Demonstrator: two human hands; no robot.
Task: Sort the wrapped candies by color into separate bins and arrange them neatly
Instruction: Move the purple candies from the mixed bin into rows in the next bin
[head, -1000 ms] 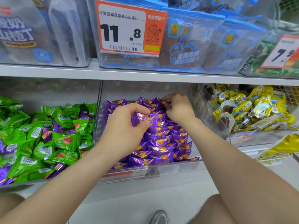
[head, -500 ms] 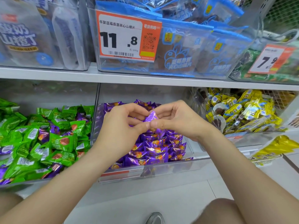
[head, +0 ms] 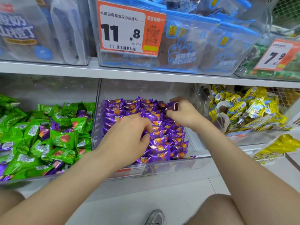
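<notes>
Inside the middle bin (head: pixel 162 166): purple candies (head: pixel 162 140) lie in neat overlapping rows and fill most of it.
Right hand (head: pixel 185 114): I see it pinching one purple candy (head: pixel 172 106) at the bin's back right corner.
Left hand (head: pixel 128 135): its fingers curl down onto the purple candies at the bin's centre and pinch a wrapper.
Step in hand: I judge it to be seating that candy in the back row. I'd lay it flat, overlapping its neighbour, while the other hand steadies the rows.
Left of the middle bin: green candies (head: pixel 61 138) with purple strays (head: pixel 43 132) among them, not yet sorted.
Right of the middle bin: yellow sweets (head: pixel 240 108).
</notes>
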